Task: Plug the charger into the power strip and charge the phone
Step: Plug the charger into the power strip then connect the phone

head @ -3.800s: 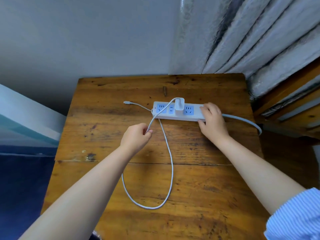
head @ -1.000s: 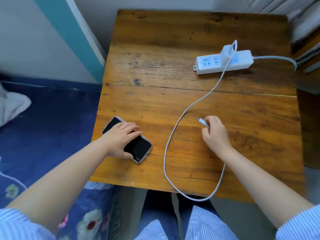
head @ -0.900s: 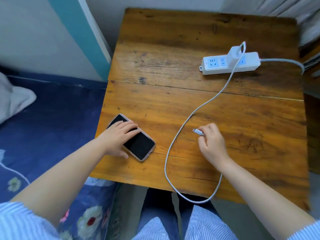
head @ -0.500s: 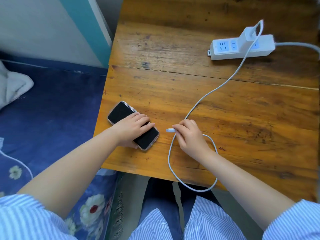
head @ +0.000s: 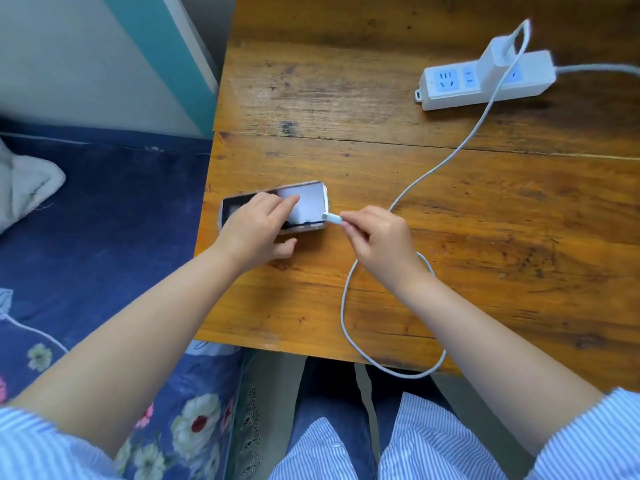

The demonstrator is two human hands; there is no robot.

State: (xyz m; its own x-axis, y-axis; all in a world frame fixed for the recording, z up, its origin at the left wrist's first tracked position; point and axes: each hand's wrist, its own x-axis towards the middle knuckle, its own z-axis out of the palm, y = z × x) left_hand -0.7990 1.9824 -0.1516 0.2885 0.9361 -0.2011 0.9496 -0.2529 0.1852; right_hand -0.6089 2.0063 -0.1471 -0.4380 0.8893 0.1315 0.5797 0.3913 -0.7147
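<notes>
A white power strip [head: 526,81] lies at the back right of the wooden table [head: 381,98], with a white charger [head: 495,55] plugged into it. Its white cable [head: 433,171] runs down the table, loops over the front edge and ends in a connector [head: 332,218]. My right hand [head: 377,240] pinches that connector, whose tip touches the right end of the phone [head: 308,206]. The phone lies near the table's left edge, tilted up on its long side, glare on the screen. My left hand [head: 256,230] grips the phone from above and covers its middle.
A bed with a dark blue flowered cover [head: 104,237] adjoins the table's left edge, with a grey cloth [head: 24,185] on it. A teal and white wall panel [head: 156,57] stands at the back left. My lap in striped cloth [head: 346,445] sits below the front edge.
My left hand has turned the phone level and tilted it up. My right hand has carried the connector left until it meets the phone's right end. The view has shifted closer.
</notes>
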